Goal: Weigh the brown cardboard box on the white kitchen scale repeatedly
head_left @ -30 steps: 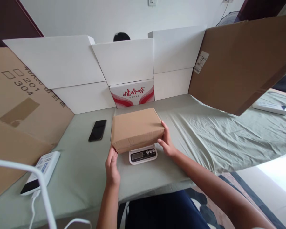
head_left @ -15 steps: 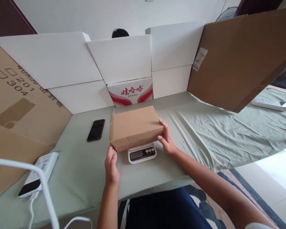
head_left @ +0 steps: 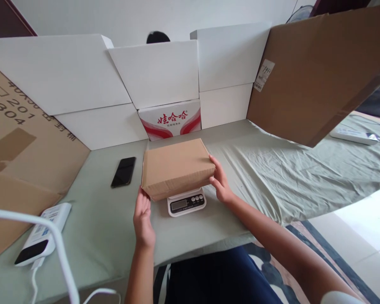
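A closed brown box (head_left: 177,167) sits on a small white scale (head_left: 186,202) near the front edge of the worktop (head_left: 107,228); the box overhangs the scale, whose display and buttons show just in front of it. The left hand (head_left: 143,217) lies open, fingers (head_left: 139,198) straight, tips touching the box's near left corner; it grips nothing. The right hand (head_left: 220,181) cups the box's right end, fingers curled against the side, steadying more than clamping. The step in hand looks like weighing, the box being settled square on the platform; a true reading would call for both hands to come off and the box to balance alone, since any touch could skew the number.

The worktop wears a pale green cloth, smooth on the left, rumpled to the right; a black phone (head_left: 123,172) lies left of the box, well apart, and a white power bank (head_left: 41,234) with a cable sits at the near left. White cartons (head_left: 152,74) and brown cardboard sheets (head_left: 316,71) wall in the back and sides; a red-printed carton (head_left: 172,119) stands behind the box; a plain white wall rises beyond.
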`<state>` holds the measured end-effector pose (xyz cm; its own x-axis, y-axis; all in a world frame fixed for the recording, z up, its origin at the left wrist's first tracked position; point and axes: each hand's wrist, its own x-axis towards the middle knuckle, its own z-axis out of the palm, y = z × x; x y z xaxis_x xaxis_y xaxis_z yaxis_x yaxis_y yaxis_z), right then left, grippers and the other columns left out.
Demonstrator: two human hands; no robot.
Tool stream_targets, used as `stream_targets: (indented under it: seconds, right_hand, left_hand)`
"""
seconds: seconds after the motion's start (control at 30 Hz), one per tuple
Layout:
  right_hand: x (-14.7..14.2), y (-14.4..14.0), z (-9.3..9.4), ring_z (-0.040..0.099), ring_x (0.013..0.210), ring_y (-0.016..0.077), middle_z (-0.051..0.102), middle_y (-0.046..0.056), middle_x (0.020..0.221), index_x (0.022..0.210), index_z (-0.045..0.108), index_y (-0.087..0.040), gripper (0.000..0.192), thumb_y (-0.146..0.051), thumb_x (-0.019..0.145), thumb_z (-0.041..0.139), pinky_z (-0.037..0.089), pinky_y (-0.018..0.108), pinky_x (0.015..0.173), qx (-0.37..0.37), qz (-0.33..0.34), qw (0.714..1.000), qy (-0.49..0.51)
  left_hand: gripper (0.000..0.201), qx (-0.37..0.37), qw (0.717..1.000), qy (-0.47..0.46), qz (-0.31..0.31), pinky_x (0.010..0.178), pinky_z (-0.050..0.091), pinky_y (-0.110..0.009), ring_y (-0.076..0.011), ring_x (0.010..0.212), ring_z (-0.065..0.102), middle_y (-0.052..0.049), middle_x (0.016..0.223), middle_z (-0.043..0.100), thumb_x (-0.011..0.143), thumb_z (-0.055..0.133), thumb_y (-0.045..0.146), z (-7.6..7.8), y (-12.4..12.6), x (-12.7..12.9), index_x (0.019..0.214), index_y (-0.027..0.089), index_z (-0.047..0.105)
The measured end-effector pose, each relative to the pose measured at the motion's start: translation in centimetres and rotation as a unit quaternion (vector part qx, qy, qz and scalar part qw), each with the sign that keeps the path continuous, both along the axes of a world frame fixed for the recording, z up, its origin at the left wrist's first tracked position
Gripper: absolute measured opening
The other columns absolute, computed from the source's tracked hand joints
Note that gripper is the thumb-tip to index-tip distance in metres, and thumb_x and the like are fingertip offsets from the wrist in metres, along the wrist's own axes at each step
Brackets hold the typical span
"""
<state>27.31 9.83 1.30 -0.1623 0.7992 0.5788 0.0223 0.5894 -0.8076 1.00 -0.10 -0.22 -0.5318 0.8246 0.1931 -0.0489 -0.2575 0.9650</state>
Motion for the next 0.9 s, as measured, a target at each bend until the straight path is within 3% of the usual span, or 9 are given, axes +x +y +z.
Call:
stream_targets:
  seconds: [0.2,0.33,0.43,0.53,0.6,0.7,0.8,0.9]
  right_hand:
    - [0.0,-0.1,-0.2,0.038,0.16,0.0337,0.041,0.004,0.172,0.159,0.043,-0.038,0.069,-0.069,0.099,0.053,0.042,0.056,0.127,-0.012,0.009,1.0,0.018]
    - [0.1,0.7,1.4,0.046,0.153,0.0359,0.048,0.006,0.166,0.154,0.048,-0.036,0.068,-0.072,0.097,0.052,0.047,0.057,0.122,0.011,-0.013,1.0,0.026]
    - [-0.3,3.6,4.1,0.049,0.149,0.0348,0.055,0.005,0.157,0.147,0.052,-0.036,0.062,-0.072,0.096,0.053,0.042,0.055,0.125,0.073,-0.056,0.994,0.054]
    - [-1.7,8.0,5.3,0.047,0.149,0.0345,0.055,0.005,0.156,0.145,0.051,-0.034,0.064,-0.072,0.094,0.051,0.036,0.055,0.128,0.083,-0.076,0.993,0.045]
    - [-2.9,10.6,4.4,0.049,0.146,0.0345,0.057,0.008,0.151,0.141,0.053,-0.03,0.065,-0.073,0.093,0.049,0.037,0.056,0.127,0.047,-0.072,0.995,0.055]
    - [-4.2,12.8,1.6,0.048,0.146,0.0347,0.057,0.01,0.152,0.142,0.052,-0.026,0.067,-0.071,0.092,0.048,0.034,0.058,0.128,-0.028,-0.08,0.995,0.053]
    - [-4.4,13.6,-0.6,0.039,0.155,0.0337,0.049,0.009,0.163,0.15,0.047,-0.027,0.074,-0.073,0.092,0.048,0.025,0.055,0.134,-0.03,-0.067,0.997,0.025]
    - [-3.9,14.0,-1.3,0.021,0.166,0.0304,0.03,0.003,0.177,0.163,0.031,-0.031,0.084,-0.076,0.093,0.044,0.017,0.053,0.138,-0.019,-0.043,0.999,0.01]
  left_hand:
    - [0.083,-0.029,0.999,-0.02,-0.004,0.13,0.031,-0.052,-0.037,0.157,0.042,-0.017,0.158,0.058,0.075,0.061,0.037,-0.4,0.0,0.0,0.155,0.016,0.058]
    - [0.072,0.003,1.0,-0.027,-0.006,0.127,0.036,-0.053,-0.0377,0.151,0.051,-0.018,0.155,0.062,0.078,0.064,0.039,1.0,0.6,-0.2,0.147,0.016,0.065]
    - [0.06,0.063,0.997,-0.005,-0.033,0.124,0.042,-0.049,-0.0349,0.143,0.059,-0.016,0.146,0.068,0.082,0.068,0.045,3.6,3.7,-0.9,0.135,0.019,0.071]
    - [0.052,0.084,0.995,0.003,-0.06,0.12,0.046,-0.047,-0.0319,0.138,0.064,-0.015,0.136,0.073,0.083,0.068,0.057,5.2,9.3,-1.9,0.121,0.022,0.073]
    - [0.058,0.064,0.996,-0.012,-0.054,0.118,0.047,-0.047,-0.032,0.135,0.066,-0.016,0.131,0.075,0.078,0.069,0.067,4.8,12.9,-2.4,0.114,0.022,0.071]
    - [0.067,0.018,0.999,-0.013,-0.046,0.117,0.047,-0.049,-0.0333,0.136,0.065,-0.018,0.129,0.074,0.072,0.071,0.076,2.7,16.2,-2.7,0.11,0.021,0.07]
    - [0.068,-0.002,0.998,-0.005,-0.067,0.117,0.047,-0.049,-0.0327,0.137,0.065,-0.019,0.133,0.072,0.075,0.067,0.08,0.4,17.1,-2.8,0.111,0.022,0.07]
    - [0.069,0.001,0.998,-0.004,-0.057,0.122,0.042,-0.049,-0.032,0.143,0.059,-0.019,0.141,0.068,0.079,0.065,0.078,-0.4,17.0,-3.9,0.118,0.022,0.069]
